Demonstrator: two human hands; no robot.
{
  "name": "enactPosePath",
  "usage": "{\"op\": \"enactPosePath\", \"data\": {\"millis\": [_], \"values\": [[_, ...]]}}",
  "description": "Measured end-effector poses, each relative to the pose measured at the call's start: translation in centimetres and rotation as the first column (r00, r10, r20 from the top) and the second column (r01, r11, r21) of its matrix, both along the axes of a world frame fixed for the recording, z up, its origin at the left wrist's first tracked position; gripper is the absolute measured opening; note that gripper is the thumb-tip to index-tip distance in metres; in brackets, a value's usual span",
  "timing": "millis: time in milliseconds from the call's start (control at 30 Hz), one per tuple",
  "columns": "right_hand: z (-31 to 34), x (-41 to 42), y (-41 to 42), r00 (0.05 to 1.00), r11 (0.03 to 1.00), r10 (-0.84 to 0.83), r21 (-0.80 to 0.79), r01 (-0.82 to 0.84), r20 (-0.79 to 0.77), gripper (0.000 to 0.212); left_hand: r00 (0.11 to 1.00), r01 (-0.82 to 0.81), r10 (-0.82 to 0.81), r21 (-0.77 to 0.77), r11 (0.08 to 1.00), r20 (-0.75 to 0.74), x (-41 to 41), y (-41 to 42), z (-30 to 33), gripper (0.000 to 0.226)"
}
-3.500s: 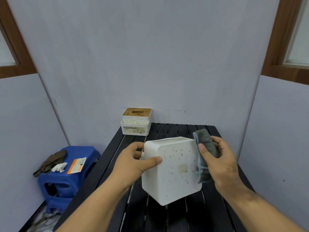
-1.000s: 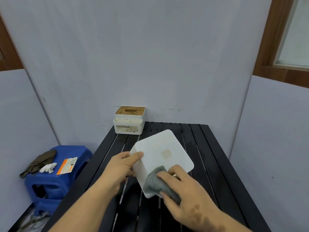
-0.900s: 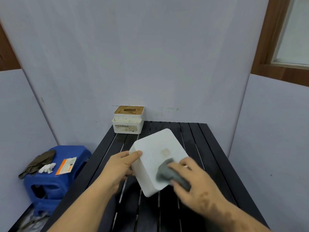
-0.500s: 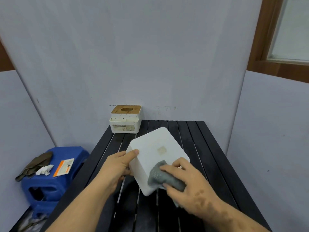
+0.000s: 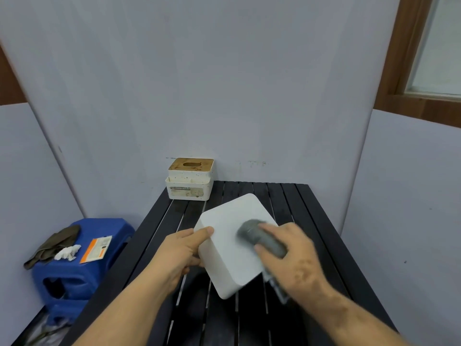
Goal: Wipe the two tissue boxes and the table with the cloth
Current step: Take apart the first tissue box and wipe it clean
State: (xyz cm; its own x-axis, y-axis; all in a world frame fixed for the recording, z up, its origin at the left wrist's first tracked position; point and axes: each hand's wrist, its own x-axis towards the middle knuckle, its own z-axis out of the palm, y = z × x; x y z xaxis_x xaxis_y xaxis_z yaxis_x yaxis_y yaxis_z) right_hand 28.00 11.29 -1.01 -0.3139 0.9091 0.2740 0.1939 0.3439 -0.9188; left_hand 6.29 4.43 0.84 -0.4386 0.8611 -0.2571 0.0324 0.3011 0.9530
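Note:
A white tissue box [image 5: 228, 248] is tilted above the black slatted table [image 5: 316, 233], its broad plain face turned up toward me. My left hand [image 5: 183, 250] grips its left edge, thumb on top. My right hand [image 5: 291, 253] presses a bunched grey cloth [image 5: 252, 232] against the right part of that face; a loose end of the cloth hangs below the hand. The second tissue box [image 5: 190, 179], white with a stained wooden lid, stands at the table's far left corner against the wall.
A blue plastic stool [image 5: 82, 255] stands left of the table, carrying a dark rag, a white crumpled tissue and an orange-and-white packet [image 5: 96, 249]. Grey partition walls close in on the left, back and right. A wooden window frame [image 5: 409, 58] is at the upper right.
The cloth has slid up and to the right across the box's face since half a second ago. The left hand keeps the same hold; earlier still, the box was turned from its speckled side.

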Motion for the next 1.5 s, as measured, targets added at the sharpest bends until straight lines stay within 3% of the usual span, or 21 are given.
{"op": "enactPosePath", "data": {"millis": [33, 100, 167, 233, 300, 400, 500, 567, 633, 700, 867, 900, 1033, 1100, 1167, 1233, 1333, 1500], "values": [[0.4, 0.5, 0.9, 0.994, 0.994, -0.103, -0.039, 0.104, 0.023, 0.034, 1.000, 0.000, 0.000, 0.005, 1.000, 0.001, 0.1, -0.1, 0.0, 0.027], [0.3, 0.5, 1.3, 0.941, 0.967, -0.255, 0.084, 0.242, 0.222, 0.039, 1.000, 0.001, -0.001, 0.020, 1.000, 0.000, 0.3, -0.2, -0.1, 0.028], [0.4, -1.0, -0.4, 0.927, 0.953, -0.247, 0.243, 0.180, 0.282, 0.039, 1.000, 0.001, -0.001, 0.029, 1.000, -0.003, 0.3, -0.2, -0.1, 0.030], [0.3, -2.6, -1.9, 0.956, 0.955, -0.102, 0.297, 0.017, 0.275, 0.041, 1.000, 0.005, -0.005, 0.033, 0.999, -0.002, 0.3, -0.2, 0.0, 0.030], [0.4, -3.1, -1.5, 0.977, 0.963, -0.036, 0.268, -0.022, 0.210, 0.043, 1.000, 0.010, -0.010, 0.031, 0.999, 0.002, 0.4, -0.3, 0.1, 0.030], [1.1, -2.3, 1.0, 0.976, 0.976, -0.186, 0.134, 0.171, 0.110, 0.043, 1.000, 0.017, -0.018, 0.039, 0.999, 0.010, 0.7, -0.5, 0.4, 0.028], [1.0, -2.4, 1.2, 0.918, 0.934, -0.342, 0.179, 0.308, 0.201, 0.044, 0.999, 0.004, -0.007, 0.077, 0.997, 0.036, 1.1, -0.7, 0.7, 0.022], [0.9, -3.6, 0.0, 0.932, 0.933, -0.280, 0.292, 0.209, 0.230, 0.045, 0.999, -0.016, 0.011, 0.107, 0.994, 0.047, 1.2, -0.8, 0.9, 0.020], [0.9, -5.0, -1.2, 0.969, 0.918, -0.106, 0.395, 0.009, 0.223, 0.046, 0.999, -0.011, 0.006, 0.126, 0.992, 0.042, 1.2, -0.8, 0.9, 0.018], [1.2, -5.4, -0.3, 0.976, 0.895, -0.062, 0.445, -0.039, 0.211, 0.046, 0.999, 0.000, -0.005, 0.125, 0.992, 0.036, 1.2, -0.7, 0.9, 0.016], [1.7, -4.0, 3.1, 0.923, 0.925, -0.337, 0.246, 0.289, 0.186, 0.045, 0.999, -0.002, -0.002, 0.117, 0.993, 0.032, 1.2, -0.9, 0.8, 0.017], [1.7, -4.3, 2.4, 0.922, 0.920, -0.327, 0.291, 0.262, 0.205, 0.046, 1.000, -0.004, 0.000, 0.123, 0.992, 0.029, 1.2, -0.9, 0.8, 0.016], [2.0, -6.1, -1.0, 0.956, 0.870, -0.025, 0.477, -0.123, 0.291, 0.049, 1.000, 0.000, -0.004, 0.136, 0.991, 0.025, 1.1, -0.8, 0.9, 0.014], [2.2, -5.3, 0.8, 0.952, 0.877, -0.109, 0.479, -0.044, 0.286, 0.047, 1.000, 0.003, -0.006, 0.126, 0.992, 0.021, 1.1, -0.8, 0.9, 0.016], [2.1, -3.5, 3.1, 0.931, 0.909, -0.260, 0.391, 0.146, 0.257, 0.042, 1.000, -0.001, -0.001, 0.116, 0.993, 0.018, 1.1, -0.9, 0.8, 0.021], [2.1, -1.7, 4.1, 0.918, 0.931, -0.311, 0.271, 0.243, 0.248, 0.037, 1.000, -0.010, 0.008, 0.108, 0.994, 0.017, 1.1, -1.0, 0.7, 0.027], [2.0, -0.6, 3.3, 0.922, 0.949, -0.290, 0.203, 0.242, 0.258, 0.037, 1.000, -0.020, 0.021, 0.094, 0.995, -0.002, 0.9, -1.1, 0.3, 0.037], [1.2, 1.3, 0.9, 0.920, 0.949, -0.251, 0.265, 0.172, 0.301, 0.042, 1.000, -0.004, 0.005, 0.092, 0.996, -0.018, 0.9, -1.3, 0.1, 0.043]]}}
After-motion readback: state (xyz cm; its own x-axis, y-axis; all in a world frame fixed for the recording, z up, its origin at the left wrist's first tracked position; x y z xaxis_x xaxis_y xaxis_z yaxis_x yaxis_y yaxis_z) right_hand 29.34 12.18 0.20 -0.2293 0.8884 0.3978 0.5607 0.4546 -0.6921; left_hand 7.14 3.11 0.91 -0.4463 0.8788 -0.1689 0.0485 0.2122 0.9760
